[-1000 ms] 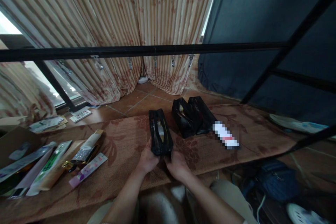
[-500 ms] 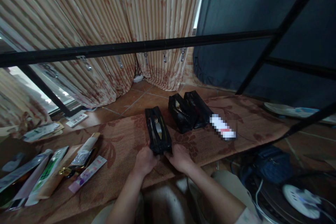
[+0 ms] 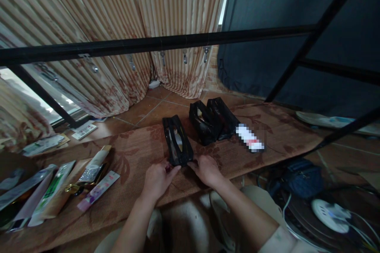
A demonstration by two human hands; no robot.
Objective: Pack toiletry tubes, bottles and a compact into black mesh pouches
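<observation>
A black zip pouch point(image 3: 185, 148) lies lengthwise before me on a brown patterned cloth point(image 3: 135, 166). Its top gapes open along the middle, showing pale and yellowish items inside that I cannot make out. At the pouch's near left corner is my left hand point(image 3: 157, 180), thumb stretched along the front edge and fingers closed on the corner. My right hand point(image 3: 206, 170) pinches the near right corner, its fingertips partly hidden. Just beyond, to the right, stand a second black pouch point(image 3: 210, 130), partly open, and a third black pouch point(image 3: 224, 116) beside it.
Several tubes, among them a green and white tube point(image 3: 55, 191), and a pink box point(image 3: 97, 190) lie at left. A blurred white item point(image 3: 249, 138) sits right of the pouches. A black metal rail point(image 3: 178, 41) crosses ahead. A power strip point(image 3: 329, 215) is at lower right.
My left hand has shifted slightly left and its thumb now shows stretched out. The right hand stays at its corner. The whole view has tilted slightly.
</observation>
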